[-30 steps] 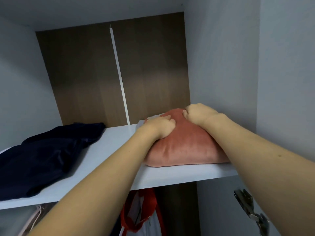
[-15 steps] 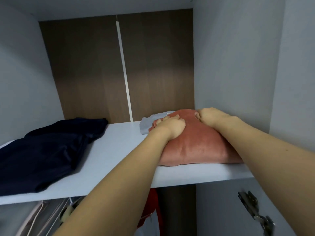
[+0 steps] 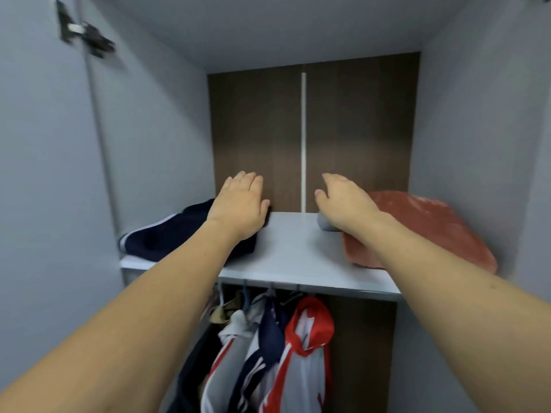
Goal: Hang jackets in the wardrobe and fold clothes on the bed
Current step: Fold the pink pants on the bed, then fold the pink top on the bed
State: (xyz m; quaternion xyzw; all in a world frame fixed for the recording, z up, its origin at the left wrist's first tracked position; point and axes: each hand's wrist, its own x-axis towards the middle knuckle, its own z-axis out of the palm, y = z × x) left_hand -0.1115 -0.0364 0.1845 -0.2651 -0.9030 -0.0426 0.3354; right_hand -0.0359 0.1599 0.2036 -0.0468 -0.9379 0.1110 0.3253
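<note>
Both my hands hover over the shelf (image 3: 286, 251), holding nothing: left hand (image 3: 241, 204) flat with straight fingers, right hand (image 3: 343, 201) relaxed. Folded clothes sit stored, I judge: navy garment (image 3: 167, 234) left, pink bundle (image 3: 423, 231) right, soft and squashed. Jackets (image 3: 286, 353) hang below. The bed is out of view.

Left hand (image 3: 240, 204) covers the near end of the navy garment (image 3: 167, 234). Right hand (image 3: 347, 204) and forearm hide most of a grey item (image 3: 323, 223) and the pink cushion (image 3: 423, 228)'s near-left corner — can't tell what the grey thing is. Hanging jackets (image 3: 283, 353) below the hands are cut off by the bottom edge — count unclear. Hinge (image 3: 85, 34) up left of the hands is blurred.
</note>
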